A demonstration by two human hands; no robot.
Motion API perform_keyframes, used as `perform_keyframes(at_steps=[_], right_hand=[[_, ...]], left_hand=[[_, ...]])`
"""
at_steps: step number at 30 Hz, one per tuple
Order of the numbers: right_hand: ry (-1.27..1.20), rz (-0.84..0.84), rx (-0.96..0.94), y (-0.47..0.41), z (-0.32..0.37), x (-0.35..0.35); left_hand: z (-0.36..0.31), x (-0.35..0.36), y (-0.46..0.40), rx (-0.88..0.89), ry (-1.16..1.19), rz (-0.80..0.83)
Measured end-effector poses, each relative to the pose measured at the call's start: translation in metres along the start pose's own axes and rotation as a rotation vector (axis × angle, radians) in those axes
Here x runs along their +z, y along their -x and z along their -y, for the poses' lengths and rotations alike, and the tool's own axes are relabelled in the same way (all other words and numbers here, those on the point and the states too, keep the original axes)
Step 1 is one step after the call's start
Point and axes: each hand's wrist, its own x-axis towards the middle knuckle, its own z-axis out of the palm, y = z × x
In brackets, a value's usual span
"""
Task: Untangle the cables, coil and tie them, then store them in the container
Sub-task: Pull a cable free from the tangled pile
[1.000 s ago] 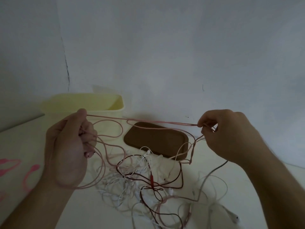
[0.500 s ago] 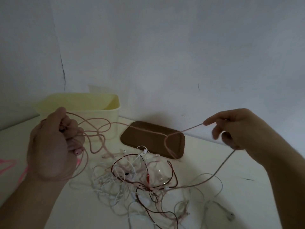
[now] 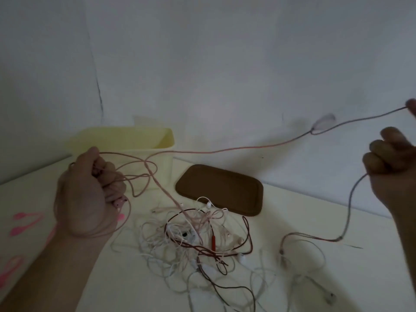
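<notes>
Overhead, pink cable (image 3: 236, 148) between grips (taut)

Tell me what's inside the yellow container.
Only the bare far inner wall of the yellow container shows, with no cable visible. Its near wall, the left hand and pink cable hide the bottom.

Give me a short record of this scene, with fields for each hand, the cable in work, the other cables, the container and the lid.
left hand: grips loops of the pink cable
right hand: raised at the right edge, fingers curled round the pink cable
pink cable: stretched between both hands, one strand running down into the pile
cable pile: white, pink and dark red cables, tangled on the table
yellow container: open, behind the left hand
brown lid: flat on the table
</notes>
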Motion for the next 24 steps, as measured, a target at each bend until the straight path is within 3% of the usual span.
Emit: perform_keyframes(at_steps=[4,7,10,14,16,21,24], right_hand=[[0.684,-0.147,0.047,0.003,-0.018,0.014],[1.176,0.008,0.200,0.024,-0.034,0.043],[1.544,0.186,0.127,0.048,-0.052,0.075],[1.361,0.574,-0.104,0.092,-0.073,0.130],[1.185,0.698,-0.082,0.114,-0.087,0.154],[1.139,0.616,0.017,0.127,-0.107,0.170],[0.962,0.609,0.248,0.121,-0.097,0.166]], left_hand=[[0.001,0.009,0.011,0.027,-0.086,0.095],[0.002,0.018,0.021,0.053,-0.193,0.144],[0.000,0.023,0.029,0.050,-0.259,0.259],[0.001,0.028,0.040,0.102,-0.376,0.439],[0.003,0.031,0.045,0.113,-0.427,0.505],[0.007,0.035,0.049,0.134,-0.463,0.559],[0.007,0.034,0.048,0.111,-0.396,0.495]])
